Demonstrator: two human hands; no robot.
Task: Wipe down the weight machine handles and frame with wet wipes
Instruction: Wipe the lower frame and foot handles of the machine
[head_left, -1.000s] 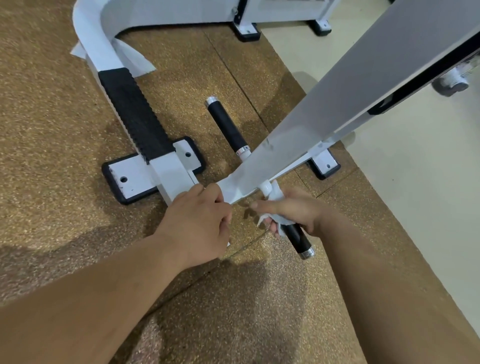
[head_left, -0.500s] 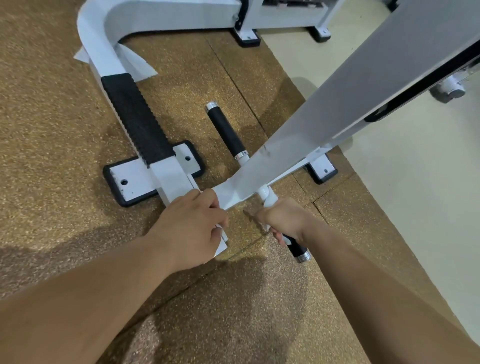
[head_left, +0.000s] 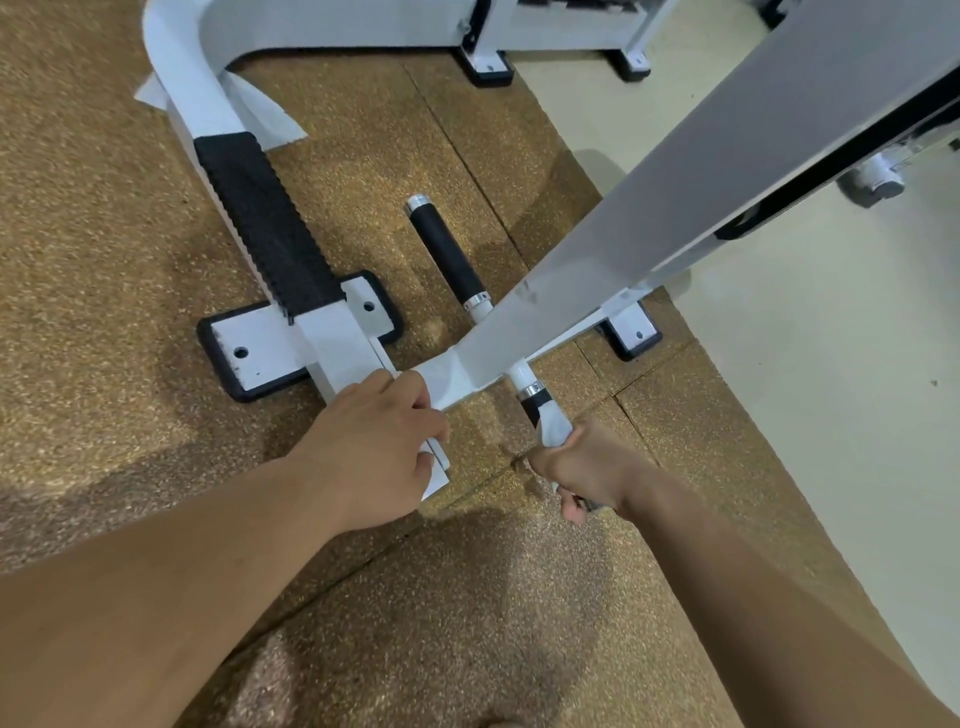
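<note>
Both hands are closed: my right hand (head_left: 584, 462) has slid the wet wipe (head_left: 555, 427) down the near handle (head_left: 535, 402) toward its end, so this grip looks nearly done, I think; my left hand (head_left: 376, 447) steadies the white frame (head_left: 467, 364).

Speckled brown rubber floor mats (head_left: 130, 218); pale smooth floor (head_left: 831, 415) beside

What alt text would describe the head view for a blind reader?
The right hand grips a white wet wipe around the near black handle of a white weight machine, while the left hand rests on its frame above brown speckled flooring.
</note>
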